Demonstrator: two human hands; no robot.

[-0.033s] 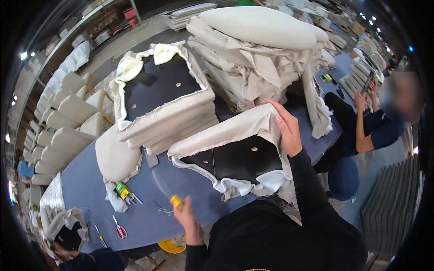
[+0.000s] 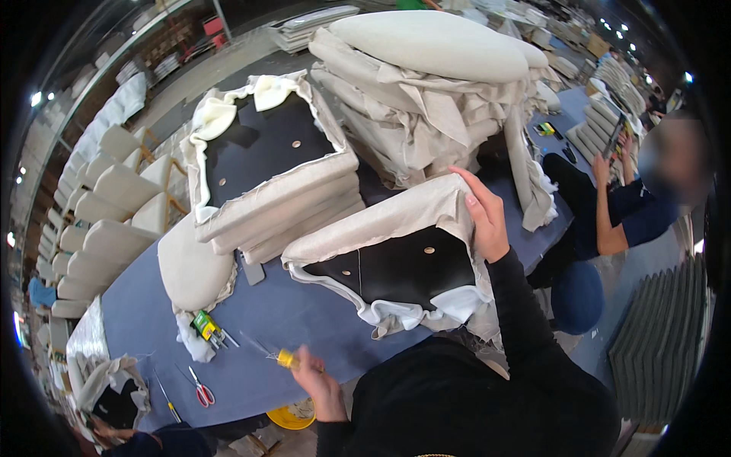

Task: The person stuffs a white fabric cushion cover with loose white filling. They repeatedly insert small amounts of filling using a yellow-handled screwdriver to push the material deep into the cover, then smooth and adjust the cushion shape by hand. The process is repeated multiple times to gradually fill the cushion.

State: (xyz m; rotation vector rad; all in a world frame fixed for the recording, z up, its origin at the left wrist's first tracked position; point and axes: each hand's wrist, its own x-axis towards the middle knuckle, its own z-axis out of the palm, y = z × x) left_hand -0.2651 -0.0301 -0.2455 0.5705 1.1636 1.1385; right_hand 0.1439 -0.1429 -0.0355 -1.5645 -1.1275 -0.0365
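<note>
My left hand (image 2: pixel 319 387) is closed around a yellow-handled tool (image 2: pixel 286 358). The thin shaft, blurred by motion, points up and left over the blue tabletop; whether it is an awl or a screwdriver I cannot make out. At the upper right corner of a beige seat cushion (image 2: pixel 358 221), my right hand (image 2: pixel 487 218) grips the fabric edge, its fingers laid over the corner. This cushion is tilted, its black underside with two small holes facing me. White padding (image 2: pixel 461 305) and loose cloth hang out along its near edge.
Behind stand a stack of cushions (image 2: pixel 282 206) and a tall pile of covered pads (image 2: pixel 426 46). Scissors (image 2: pixel 202 387), another yellow-handled tool (image 2: pixel 170 402) and a green-yellow pack (image 2: pixel 205 326) lie leftward. A co-worker (image 2: pixel 632 206) sits at right; another person's hand (image 2: pixel 110 433) is lower left.
My left hand has shifted slightly down with the yellow-handled tool, whose handle moved left and lower. My right hand and the seat cushion stay in place.
</note>
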